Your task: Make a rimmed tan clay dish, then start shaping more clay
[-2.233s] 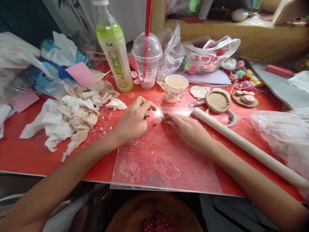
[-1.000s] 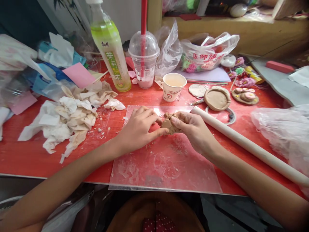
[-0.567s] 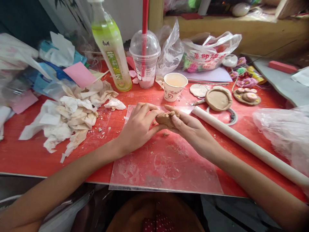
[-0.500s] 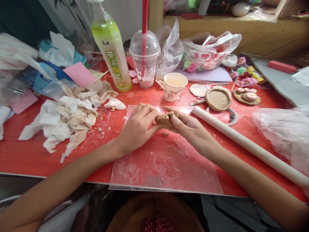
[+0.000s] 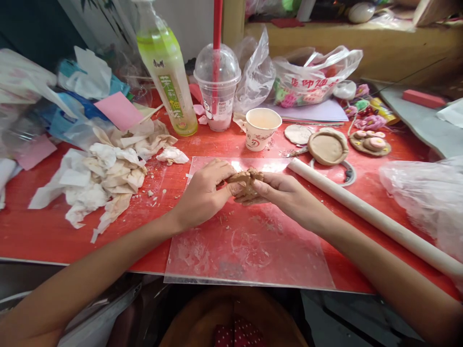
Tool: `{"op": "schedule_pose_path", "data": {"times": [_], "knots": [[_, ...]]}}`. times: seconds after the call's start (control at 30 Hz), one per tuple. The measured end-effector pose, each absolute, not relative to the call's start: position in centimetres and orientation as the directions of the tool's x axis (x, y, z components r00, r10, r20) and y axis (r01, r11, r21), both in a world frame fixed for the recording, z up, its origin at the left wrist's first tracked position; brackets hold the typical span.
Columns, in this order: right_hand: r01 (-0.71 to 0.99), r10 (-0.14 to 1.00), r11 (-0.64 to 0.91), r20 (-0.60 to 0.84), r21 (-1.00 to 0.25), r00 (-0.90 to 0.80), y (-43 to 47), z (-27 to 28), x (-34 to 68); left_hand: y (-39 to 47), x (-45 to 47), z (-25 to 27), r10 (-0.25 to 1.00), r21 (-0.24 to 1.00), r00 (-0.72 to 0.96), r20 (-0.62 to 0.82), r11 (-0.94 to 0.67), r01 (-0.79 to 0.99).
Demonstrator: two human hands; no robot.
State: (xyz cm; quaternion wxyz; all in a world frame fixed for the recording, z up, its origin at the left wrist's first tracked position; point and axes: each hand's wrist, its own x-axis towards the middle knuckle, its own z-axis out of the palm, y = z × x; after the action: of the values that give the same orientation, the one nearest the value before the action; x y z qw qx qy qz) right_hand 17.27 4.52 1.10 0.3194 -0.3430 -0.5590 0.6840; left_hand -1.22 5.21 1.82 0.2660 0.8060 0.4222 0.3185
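A rough brown lump of clay [image 5: 249, 185] is held between both hands above a clear plastic sheet [image 5: 249, 250]. My left hand [image 5: 208, 190] grips its left side, thumb on the near face and fingers curled behind. On the right side, my right hand [image 5: 285, 193] pinches the clay with the thumb in front; its other fingers are partly hidden behind. The clay's upper edge is crumbly and uneven. Smears and small crumbs of clay mark the sheet beneath.
A paper cup [image 5: 262, 127] stands just beyond my hands. To the right lie a long white tube [image 5: 372, 217], a round clay dish [image 5: 328, 146] and a decorated clay piece [image 5: 372, 143]. Crumpled tissues [image 5: 101, 178], a green drink bottle [image 5: 168, 77] and a domed plastic cup [image 5: 218, 91] are left and behind.
The clay has been turned and pulled wider, so more of its near face shows. My hands have moved slightly apart, and the left thumb now lies across the clay's front.
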Motion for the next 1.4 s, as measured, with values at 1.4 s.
{"op": "schedule_pose_path", "data": {"times": [1.4], "knots": [[0.226,0.884,0.086,-0.030,-0.970,-0.467,4.7,1.3,18.2,5.6,-1.3,1.9,0.791,0.487,0.569,0.223,-0.596,0.638]]}}
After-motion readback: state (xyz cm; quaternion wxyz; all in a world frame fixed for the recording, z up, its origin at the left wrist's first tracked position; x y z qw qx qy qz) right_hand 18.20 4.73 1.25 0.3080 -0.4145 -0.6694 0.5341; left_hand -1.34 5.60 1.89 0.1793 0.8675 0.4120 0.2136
